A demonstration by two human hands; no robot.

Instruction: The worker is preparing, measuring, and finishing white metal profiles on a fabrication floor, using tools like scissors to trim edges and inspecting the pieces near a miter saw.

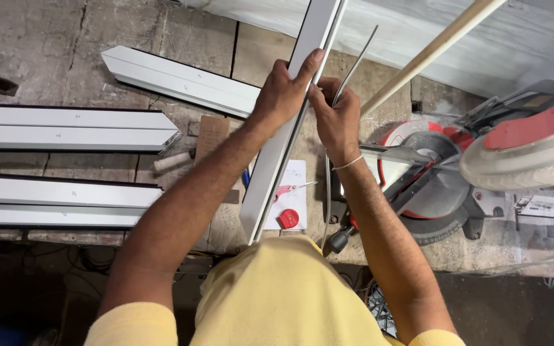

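My left hand point(283, 93) grips a long white aluminium profile point(276, 163) that runs from my chest up past the top of the view. My right hand point(336, 115) is at the profile's right edge, pinching a thin grey strip point(356, 63) against it. The strip's upper end bends away to the right; its lower part hangs down beside my right forearm.
Three more white mitre-cut profiles lie on the concrete bench: one at the back point(181, 80), two at the left point(72, 128) point(65, 202). A red mitre saw point(431, 186) stands at the right. A wooden pole point(431, 51) leans across it. A red-capped object point(288, 219) and paper sit below the profile.
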